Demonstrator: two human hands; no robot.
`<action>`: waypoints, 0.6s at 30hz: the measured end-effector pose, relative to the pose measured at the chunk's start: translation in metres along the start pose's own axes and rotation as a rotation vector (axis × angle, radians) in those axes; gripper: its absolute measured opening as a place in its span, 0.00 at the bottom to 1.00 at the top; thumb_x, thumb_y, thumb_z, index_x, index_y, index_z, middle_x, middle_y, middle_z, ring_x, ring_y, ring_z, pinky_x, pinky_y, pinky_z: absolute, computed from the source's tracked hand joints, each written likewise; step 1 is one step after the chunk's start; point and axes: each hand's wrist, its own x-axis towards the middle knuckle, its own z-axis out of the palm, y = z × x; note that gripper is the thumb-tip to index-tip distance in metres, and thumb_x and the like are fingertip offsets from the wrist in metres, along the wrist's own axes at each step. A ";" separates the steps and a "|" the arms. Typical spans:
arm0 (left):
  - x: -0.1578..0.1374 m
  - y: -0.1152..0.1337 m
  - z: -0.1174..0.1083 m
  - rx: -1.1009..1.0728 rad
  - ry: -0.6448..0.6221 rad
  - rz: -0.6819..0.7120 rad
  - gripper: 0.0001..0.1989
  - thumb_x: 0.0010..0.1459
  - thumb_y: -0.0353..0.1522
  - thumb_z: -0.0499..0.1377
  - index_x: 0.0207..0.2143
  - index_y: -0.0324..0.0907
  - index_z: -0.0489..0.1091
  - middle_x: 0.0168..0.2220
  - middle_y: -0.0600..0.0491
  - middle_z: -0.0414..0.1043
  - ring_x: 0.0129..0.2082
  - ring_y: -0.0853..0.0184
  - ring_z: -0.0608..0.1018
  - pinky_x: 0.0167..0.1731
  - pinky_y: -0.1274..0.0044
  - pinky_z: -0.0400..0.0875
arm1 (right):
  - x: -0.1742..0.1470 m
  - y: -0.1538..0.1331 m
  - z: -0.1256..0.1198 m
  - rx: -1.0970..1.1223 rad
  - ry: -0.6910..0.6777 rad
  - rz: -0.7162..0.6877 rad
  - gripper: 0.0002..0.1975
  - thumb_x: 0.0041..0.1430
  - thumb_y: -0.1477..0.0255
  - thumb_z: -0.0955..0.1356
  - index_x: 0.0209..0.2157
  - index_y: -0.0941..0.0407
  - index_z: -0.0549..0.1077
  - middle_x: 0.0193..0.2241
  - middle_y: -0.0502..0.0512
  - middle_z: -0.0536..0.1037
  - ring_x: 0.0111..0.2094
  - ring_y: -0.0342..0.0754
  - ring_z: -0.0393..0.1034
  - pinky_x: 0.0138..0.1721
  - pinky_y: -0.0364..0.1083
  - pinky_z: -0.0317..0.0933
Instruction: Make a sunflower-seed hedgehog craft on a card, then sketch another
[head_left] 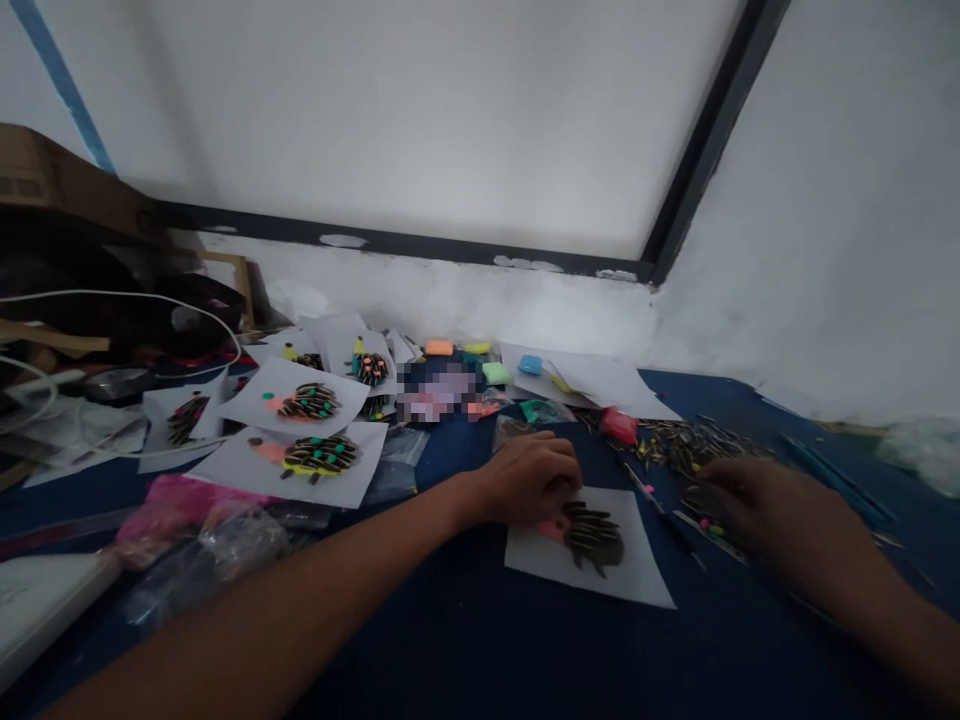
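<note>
My left hand (536,475) rests at the upper left edge of a white paper (630,580), its fingers curled inward; whatever they hold is hidden. On that paper is a hedgehog figure (592,537) with a pink head, a dark body and rows of striped seeds as spines; the hand partly covers its head. My right hand (757,505) is over the near side of a loose pile of striped seeds (701,440). It is blurred and dim, so its finger grip is unclear. A dark pen-like stick (660,505) lies between the paper and my right hand.
Several finished-looking hedgehog sheets (360,490) overlap on the left. Coloured clay blocks (531,365), a red packet (619,425) and more paper lie along the wall. Pink and clear plastic bags (244,540) and a white box (45,610) occupy the near left; a cable (165,298) loops behind.
</note>
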 end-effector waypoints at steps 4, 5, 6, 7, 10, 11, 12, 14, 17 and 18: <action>0.000 -0.001 0.001 -0.003 -0.003 0.000 0.08 0.54 0.22 0.55 0.32 0.39 0.72 0.37 0.52 0.73 0.37 0.69 0.72 0.40 0.78 0.64 | 0.004 0.012 0.010 -0.019 -0.107 -0.029 0.12 0.58 0.69 0.63 0.33 0.52 0.80 0.32 0.58 0.82 0.31 0.58 0.75 0.26 0.48 0.59; 0.000 -0.001 0.001 -0.003 -0.003 0.001 0.08 0.55 0.22 0.55 0.32 0.39 0.72 0.37 0.52 0.73 0.37 0.69 0.72 0.40 0.78 0.64 | 0.005 0.014 0.013 -0.028 -0.123 -0.053 0.12 0.58 0.69 0.63 0.33 0.52 0.80 0.32 0.58 0.82 0.32 0.58 0.75 0.27 0.48 0.59; 0.000 -0.001 0.001 -0.004 -0.003 0.002 0.08 0.55 0.22 0.55 0.32 0.39 0.72 0.37 0.52 0.73 0.37 0.69 0.72 0.40 0.78 0.64 | 0.005 0.015 0.016 -0.038 -0.132 -0.073 0.12 0.57 0.69 0.63 0.32 0.52 0.80 0.33 0.57 0.82 0.32 0.58 0.76 0.28 0.48 0.59; 0.000 -0.001 0.001 -0.004 -0.003 0.002 0.08 0.55 0.23 0.55 0.32 0.39 0.72 0.37 0.52 0.73 0.37 0.69 0.72 0.40 0.78 0.64 | 0.005 0.016 0.019 -0.051 -0.133 -0.097 0.12 0.57 0.69 0.63 0.32 0.51 0.80 0.33 0.57 0.82 0.33 0.58 0.76 0.28 0.48 0.59; 0.000 0.000 0.000 0.001 -0.006 -0.004 0.08 0.55 0.22 0.55 0.32 0.39 0.72 0.37 0.52 0.73 0.37 0.70 0.72 0.42 0.77 0.65 | 0.005 0.015 0.024 -0.094 -0.111 -0.128 0.12 0.57 0.71 0.63 0.31 0.52 0.79 0.32 0.56 0.81 0.31 0.56 0.76 0.27 0.47 0.58; 0.000 0.001 -0.001 0.002 -0.011 -0.007 0.08 0.55 0.22 0.55 0.32 0.39 0.72 0.37 0.52 0.73 0.37 0.70 0.72 0.42 0.77 0.65 | 0.005 0.014 0.024 -0.105 -0.097 -0.129 0.12 0.57 0.71 0.63 0.30 0.52 0.79 0.31 0.56 0.81 0.30 0.55 0.75 0.25 0.46 0.56; 0.001 0.001 -0.001 0.004 -0.017 -0.010 0.08 0.55 0.22 0.54 0.32 0.39 0.72 0.37 0.52 0.73 0.37 0.70 0.72 0.41 0.77 0.65 | 0.005 0.013 0.023 -0.114 -0.083 -0.127 0.12 0.56 0.72 0.62 0.30 0.52 0.79 0.29 0.57 0.80 0.28 0.54 0.75 0.24 0.45 0.55; 0.001 0.002 -0.002 0.006 -0.026 -0.018 0.09 0.54 0.22 0.54 0.32 0.39 0.72 0.37 0.52 0.73 0.38 0.69 0.72 0.40 0.77 0.65 | 0.006 0.010 0.021 -0.117 -0.058 -0.121 0.11 0.56 0.71 0.63 0.28 0.52 0.77 0.26 0.56 0.79 0.24 0.53 0.73 0.22 0.44 0.52; 0.001 0.001 -0.001 0.009 -0.021 -0.022 0.08 0.55 0.22 0.54 0.32 0.40 0.72 0.38 0.52 0.73 0.38 0.69 0.72 0.40 0.77 0.65 | 0.006 0.007 0.018 -0.034 0.005 -0.100 0.10 0.55 0.71 0.63 0.28 0.53 0.76 0.24 0.56 0.79 0.22 0.51 0.71 0.22 0.44 0.52; 0.001 0.001 -0.001 0.011 -0.021 -0.021 0.08 0.55 0.22 0.54 0.32 0.40 0.72 0.38 0.52 0.73 0.38 0.70 0.72 0.40 0.77 0.65 | 0.006 0.006 0.017 0.018 0.028 -0.096 0.09 0.55 0.70 0.63 0.28 0.53 0.76 0.24 0.55 0.79 0.22 0.51 0.71 0.22 0.44 0.53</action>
